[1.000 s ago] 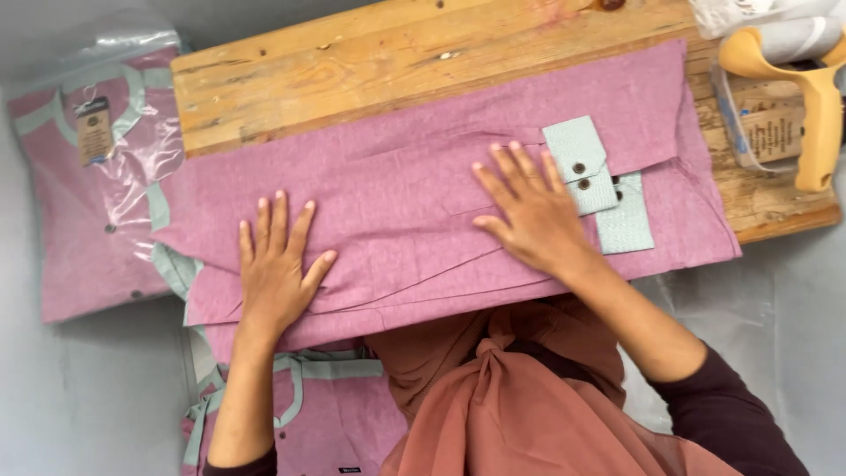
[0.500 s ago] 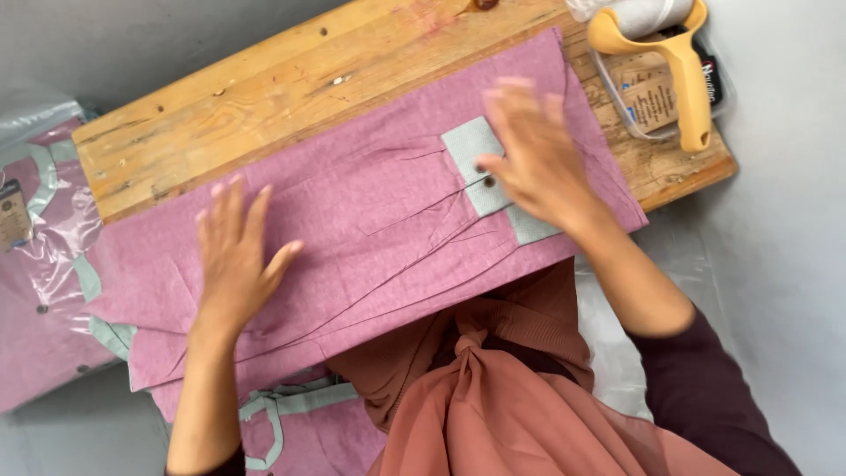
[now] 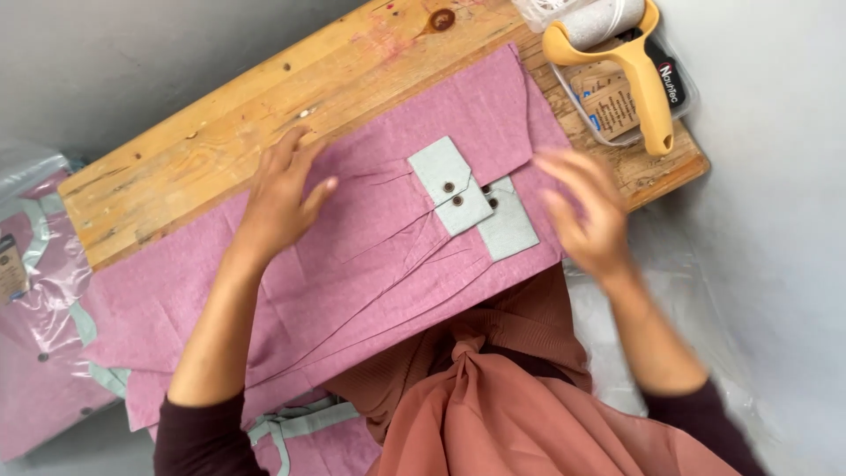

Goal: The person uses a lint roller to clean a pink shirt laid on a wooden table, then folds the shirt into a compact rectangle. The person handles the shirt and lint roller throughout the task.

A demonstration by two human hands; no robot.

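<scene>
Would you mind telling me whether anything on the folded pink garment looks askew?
Yes: the two grey-green cuffs overlap at an angle rather than lining up, and diagonal creases run across the pink garment below the left hand.

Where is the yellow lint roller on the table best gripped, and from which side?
Grip the lint roller by its yellow handle, probably from the near right, where the right hand is. The handle lies bare atop the clear tray, its free end toward the table edge; the roller head looks sticky.

Garment packing workshop, wooden board (image 3: 220,132), bagged shirts (image 3: 35,335)
</scene>
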